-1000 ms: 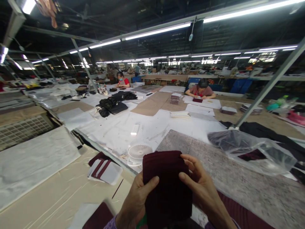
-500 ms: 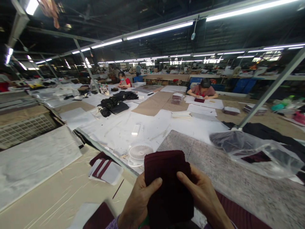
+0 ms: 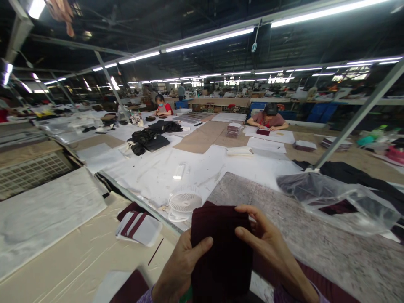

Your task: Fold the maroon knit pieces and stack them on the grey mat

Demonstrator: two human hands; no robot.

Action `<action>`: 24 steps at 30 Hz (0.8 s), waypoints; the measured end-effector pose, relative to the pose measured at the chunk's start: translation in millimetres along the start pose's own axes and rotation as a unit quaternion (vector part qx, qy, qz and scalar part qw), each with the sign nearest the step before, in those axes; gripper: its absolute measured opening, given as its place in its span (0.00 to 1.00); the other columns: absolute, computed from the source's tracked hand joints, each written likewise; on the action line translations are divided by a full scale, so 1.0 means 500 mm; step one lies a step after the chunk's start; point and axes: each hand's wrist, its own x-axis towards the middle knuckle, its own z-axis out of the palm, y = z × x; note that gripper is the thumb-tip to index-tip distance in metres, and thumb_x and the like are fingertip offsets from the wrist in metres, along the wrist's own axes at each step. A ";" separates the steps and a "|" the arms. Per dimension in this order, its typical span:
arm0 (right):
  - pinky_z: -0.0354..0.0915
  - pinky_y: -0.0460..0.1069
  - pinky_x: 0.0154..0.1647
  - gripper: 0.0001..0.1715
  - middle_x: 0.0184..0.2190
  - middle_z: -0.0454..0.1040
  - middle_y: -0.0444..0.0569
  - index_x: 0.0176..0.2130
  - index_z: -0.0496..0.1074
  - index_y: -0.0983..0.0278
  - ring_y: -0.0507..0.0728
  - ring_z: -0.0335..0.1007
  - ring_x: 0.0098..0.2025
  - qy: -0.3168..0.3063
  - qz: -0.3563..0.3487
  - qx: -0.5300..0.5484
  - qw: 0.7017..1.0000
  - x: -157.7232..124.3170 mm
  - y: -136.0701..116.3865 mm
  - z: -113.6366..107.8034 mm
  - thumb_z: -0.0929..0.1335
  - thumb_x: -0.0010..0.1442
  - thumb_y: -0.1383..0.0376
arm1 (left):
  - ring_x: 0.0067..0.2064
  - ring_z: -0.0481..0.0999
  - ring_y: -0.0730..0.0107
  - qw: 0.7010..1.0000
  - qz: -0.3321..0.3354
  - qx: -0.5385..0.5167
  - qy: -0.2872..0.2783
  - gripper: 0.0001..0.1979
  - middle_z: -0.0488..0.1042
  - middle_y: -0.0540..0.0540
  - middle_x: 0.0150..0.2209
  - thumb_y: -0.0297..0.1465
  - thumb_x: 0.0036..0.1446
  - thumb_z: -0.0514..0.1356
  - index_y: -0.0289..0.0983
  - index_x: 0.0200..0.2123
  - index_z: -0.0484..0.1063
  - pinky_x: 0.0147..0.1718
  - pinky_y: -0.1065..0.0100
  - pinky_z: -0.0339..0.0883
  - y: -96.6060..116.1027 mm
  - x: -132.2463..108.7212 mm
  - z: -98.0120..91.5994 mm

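Note:
Dark maroon fabric pieces (image 3: 221, 256), in a stack, are held up in front of me over the table. My left hand (image 3: 181, 263) is closed on their left side, its thumb lying across the front face. At the upper right, my right hand (image 3: 268, 242) grips the stack, with a fingertip on the top edge and the thumb against the front. Its other fingers are partly hidden behind the fabric. Left of the hands lie white cards with maroon strips (image 3: 140, 227) and a maroon piece beside white paper (image 3: 132, 286).
A small white fan (image 3: 184, 202) stands just beyond the fabric. To the right are a grey mottled board (image 3: 303, 219), a clear plastic bag (image 3: 341, 206) and a slanted metal post (image 3: 356, 113). Two people work across the table, near black cloth (image 3: 151, 139) and several fabric stacks.
The right hand's fingers have moved up from the stack's side to its top edge. The top of the stack looks slightly lower and shifted. My left hand keeps its grip.

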 end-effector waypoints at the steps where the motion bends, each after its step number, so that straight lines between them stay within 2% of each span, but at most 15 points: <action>1: 0.70 0.51 0.37 0.22 0.38 0.76 0.48 0.44 0.68 0.59 0.59 0.74 0.40 -0.018 0.007 -0.002 1.000 0.003 -0.003 -0.003 0.73 0.50 0.56 | 0.49 0.74 0.56 1.000 -0.003 0.004 -0.007 0.16 0.78 0.42 0.42 0.28 0.53 0.64 0.38 0.46 0.75 0.49 0.59 0.66 0.000 0.000 -0.004; 4: 0.69 0.51 0.37 0.21 0.36 0.75 0.46 0.43 0.67 0.59 0.57 0.73 0.38 -0.051 0.022 -0.013 0.998 0.010 -0.002 -0.010 0.73 0.51 0.55 | 0.49 0.74 0.56 1.000 -0.002 0.015 -0.011 0.16 0.78 0.41 0.43 0.27 0.54 0.63 0.38 0.47 0.74 0.48 0.60 0.67 0.002 0.001 -0.012; 10: 0.68 0.52 0.38 0.26 0.39 0.74 0.48 0.43 0.66 0.59 0.58 0.72 0.39 -0.048 0.045 0.015 0.998 0.013 0.003 -0.008 0.74 0.48 0.52 | 0.48 0.75 0.56 1.000 0.007 0.024 -0.006 0.15 0.78 0.42 0.43 0.27 0.54 0.62 0.38 0.47 0.75 0.48 0.59 0.67 0.017 0.001 -0.013; 15: 0.68 0.53 0.39 0.22 0.36 0.75 0.48 0.42 0.66 0.59 0.58 0.73 0.38 -0.093 0.067 0.035 0.993 0.015 -0.003 -0.008 0.73 0.50 0.54 | 0.48 0.75 0.56 0.999 -0.004 0.049 -0.021 0.16 0.77 0.42 0.45 0.28 0.54 0.63 0.38 0.48 0.74 0.48 0.59 0.67 0.023 0.000 -0.020; 19: 0.68 0.53 0.41 0.21 0.38 0.76 0.50 0.41 0.68 0.61 0.59 0.73 0.40 -0.121 0.047 0.040 0.991 0.013 0.010 -0.007 0.73 0.51 0.53 | 0.47 0.75 0.56 0.998 0.018 0.053 0.007 0.16 0.78 0.42 0.44 0.28 0.54 0.62 0.37 0.47 0.73 0.47 0.59 0.67 0.020 0.001 -0.028; 22: 0.66 0.55 0.47 0.24 0.42 0.75 0.52 0.47 0.70 0.62 0.61 0.71 0.45 -0.173 0.027 0.048 0.983 0.006 0.020 0.000 0.71 0.54 0.54 | 0.45 0.76 0.55 0.999 0.028 0.012 0.040 0.13 0.79 0.41 0.40 0.29 0.53 0.63 0.34 0.43 0.75 0.45 0.59 0.69 0.020 0.003 -0.022; 24: 0.66 0.56 0.48 0.25 0.43 0.75 0.52 0.50 0.71 0.62 0.62 0.72 0.45 -0.185 0.026 0.050 0.981 0.000 0.024 0.007 0.71 0.55 0.55 | 0.45 0.76 0.55 0.998 0.033 -0.014 0.053 0.11 0.79 0.41 0.38 0.28 0.52 0.64 0.34 0.41 0.75 0.45 0.60 0.69 0.021 0.004 -0.014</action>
